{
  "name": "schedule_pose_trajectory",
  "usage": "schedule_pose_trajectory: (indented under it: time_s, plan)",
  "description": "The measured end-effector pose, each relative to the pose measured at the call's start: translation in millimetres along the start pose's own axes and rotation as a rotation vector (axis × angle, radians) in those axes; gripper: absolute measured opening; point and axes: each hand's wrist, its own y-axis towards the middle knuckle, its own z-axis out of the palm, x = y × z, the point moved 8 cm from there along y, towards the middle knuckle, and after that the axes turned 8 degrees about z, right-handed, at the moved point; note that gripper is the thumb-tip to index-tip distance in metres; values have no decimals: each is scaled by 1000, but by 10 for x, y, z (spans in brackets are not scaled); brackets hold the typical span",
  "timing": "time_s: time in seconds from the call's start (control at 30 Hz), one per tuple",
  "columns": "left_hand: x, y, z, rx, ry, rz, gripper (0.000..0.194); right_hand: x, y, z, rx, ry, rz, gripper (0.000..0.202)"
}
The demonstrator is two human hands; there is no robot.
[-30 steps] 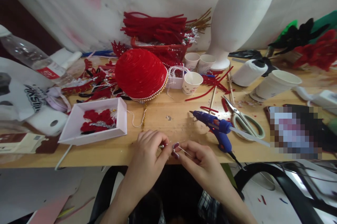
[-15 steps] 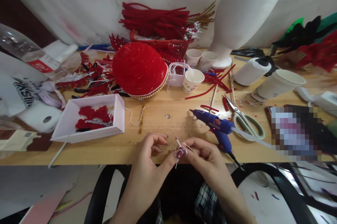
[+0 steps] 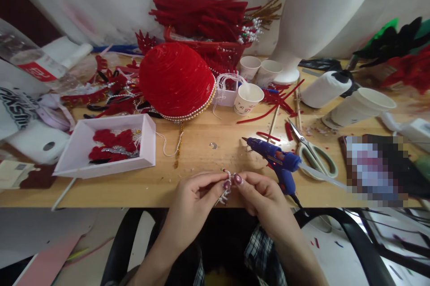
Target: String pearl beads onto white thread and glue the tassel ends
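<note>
A small string of white beads (image 3: 224, 196) with a reddish tip is pinched near the table's front edge. My left hand (image 3: 198, 198) closes thumb and fingers on it from the left. From the right, my right hand (image 3: 260, 192) pinches the same beads at their upper end, its thumb close to the left one. Just beyond my right hand lies a blue glue gun (image 3: 272, 153), nozzle to the left. A pair of scissors (image 3: 311, 151) rests right of the gun.
A red domed cap (image 3: 176, 82) with a beaded rim stands behind. At left is a white box (image 3: 148, 142) with red pieces. Farther back are paper cups (image 3: 248, 97), a red basket (image 3: 201, 46) and a white head form (image 3: 322, 12). A dark tablet (image 3: 376, 169) lies right.
My left fingers have closed in on the beads, where they were spread before. The beads now hang below my fingertips, and the view has shifted slightly.
</note>
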Motion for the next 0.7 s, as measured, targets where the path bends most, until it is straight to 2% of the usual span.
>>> schedule_pose_trajectory:
  time_s: [0.07,0.2,0.4,0.7]
  plan:
    - [54,-10,-11,-21,-47,-49,19,-10,-6,5,26,13,10,43]
    - [108,-15,7,-23,-145,-110,22,22,-13,81,112,101,43,27]
    - [31,-4,23,-28,-105,-43,19,91,-1,151,148,218,72,16]
    - [-40,-37,9,-31,62,58,19,100,-9,141,146,198,64,23]
